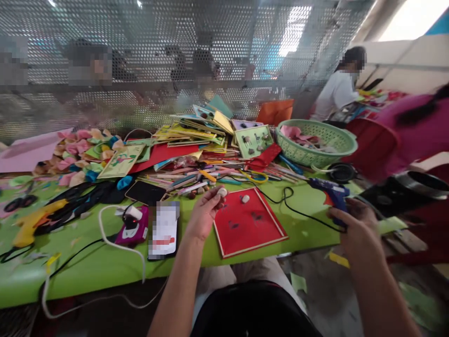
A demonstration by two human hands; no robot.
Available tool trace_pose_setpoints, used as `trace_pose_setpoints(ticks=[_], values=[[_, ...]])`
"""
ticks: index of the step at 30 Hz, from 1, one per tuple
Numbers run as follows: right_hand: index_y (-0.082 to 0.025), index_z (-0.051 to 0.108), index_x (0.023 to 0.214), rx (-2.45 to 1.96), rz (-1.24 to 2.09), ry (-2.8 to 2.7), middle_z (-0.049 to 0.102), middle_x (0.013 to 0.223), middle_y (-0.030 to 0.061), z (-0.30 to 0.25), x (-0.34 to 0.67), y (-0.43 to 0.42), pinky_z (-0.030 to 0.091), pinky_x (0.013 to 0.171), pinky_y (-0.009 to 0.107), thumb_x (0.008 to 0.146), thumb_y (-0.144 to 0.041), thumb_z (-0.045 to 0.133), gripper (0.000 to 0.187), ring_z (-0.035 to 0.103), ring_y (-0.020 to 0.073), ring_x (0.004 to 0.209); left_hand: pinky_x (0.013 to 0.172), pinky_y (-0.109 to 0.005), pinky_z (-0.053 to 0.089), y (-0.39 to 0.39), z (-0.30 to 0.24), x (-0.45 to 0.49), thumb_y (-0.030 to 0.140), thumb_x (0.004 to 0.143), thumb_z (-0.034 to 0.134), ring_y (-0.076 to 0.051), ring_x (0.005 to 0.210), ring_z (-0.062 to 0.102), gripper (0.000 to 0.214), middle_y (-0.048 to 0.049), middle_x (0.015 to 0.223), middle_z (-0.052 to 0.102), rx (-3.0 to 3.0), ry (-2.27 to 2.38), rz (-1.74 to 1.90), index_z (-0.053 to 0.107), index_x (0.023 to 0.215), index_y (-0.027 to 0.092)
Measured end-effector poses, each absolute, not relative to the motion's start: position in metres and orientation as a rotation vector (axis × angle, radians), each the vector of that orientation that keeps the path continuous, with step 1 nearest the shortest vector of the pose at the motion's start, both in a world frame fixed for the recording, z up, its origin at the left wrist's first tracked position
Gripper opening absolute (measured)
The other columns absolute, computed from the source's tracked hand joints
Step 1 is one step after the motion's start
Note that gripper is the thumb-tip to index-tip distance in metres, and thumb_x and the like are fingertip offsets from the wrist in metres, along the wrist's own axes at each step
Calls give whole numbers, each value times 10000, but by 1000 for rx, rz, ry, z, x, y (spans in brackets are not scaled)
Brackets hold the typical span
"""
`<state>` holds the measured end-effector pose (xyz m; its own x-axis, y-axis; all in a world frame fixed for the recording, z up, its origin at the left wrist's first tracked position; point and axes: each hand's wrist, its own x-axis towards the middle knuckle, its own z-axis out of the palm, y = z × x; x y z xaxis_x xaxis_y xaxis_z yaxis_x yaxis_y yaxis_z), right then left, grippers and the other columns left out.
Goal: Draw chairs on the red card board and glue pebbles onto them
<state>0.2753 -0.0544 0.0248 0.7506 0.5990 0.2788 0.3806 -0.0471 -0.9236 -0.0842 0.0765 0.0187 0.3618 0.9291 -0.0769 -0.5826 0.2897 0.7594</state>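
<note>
Between the fingertips of my left hand (206,210) is a small pale pebble (222,192), held over the upper left edge of a red board (242,236). Light strips border the board, and dark marks show on its face. Another whitish pebble (245,199) lies near its top. My right hand (359,220) grips a blue glue gun (329,189) at the table's right side, its nozzle pointing up and left. From its handle a black cord runs back across the table.
A phone (163,231) and a purple power socket (133,227) lie left of the board, near a yellow glue gun (38,220). Behind are pencils, stacked cards (192,133) and a green basket (315,159). A co-worker (335,91) sits at the back right.
</note>
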Motion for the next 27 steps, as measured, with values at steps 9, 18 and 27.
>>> trace_pose_setpoints(ticks=[9, 18, 27], values=[[-337, 683, 768, -1459, 634, -820, 690, 802, 27, 51, 230, -50, 447, 395, 385, 675, -358, 788, 141, 598, 232, 502, 779, -249, 545, 73, 16, -80, 339, 627, 976, -122, 823, 712, 504, -55, 1029, 798, 723, 579, 1073, 783, 1069, 192], [-349, 800, 718, -1428, 1097, -654, 684, 851, 108, 64, 199, -33, 541, 545, 520, 719, -389, 714, 95, 664, 333, 674, 837, -295, 531, 71, 13, -80, 352, 594, 994, -139, 843, 706, 534, -50, 989, 784, 718, 556, 1071, 795, 1062, 192], [-329, 807, 661, -1494, 1060, -814, 702, 689, 101, 66, 172, -22, 515, 500, 457, 511, -404, 905, 194, 624, 311, 597, 803, -292, 519, 69, 16, -80, 389, 563, 1007, -151, 836, 704, 554, -73, 992, 788, 703, 539, 1050, 807, 1033, 175]])
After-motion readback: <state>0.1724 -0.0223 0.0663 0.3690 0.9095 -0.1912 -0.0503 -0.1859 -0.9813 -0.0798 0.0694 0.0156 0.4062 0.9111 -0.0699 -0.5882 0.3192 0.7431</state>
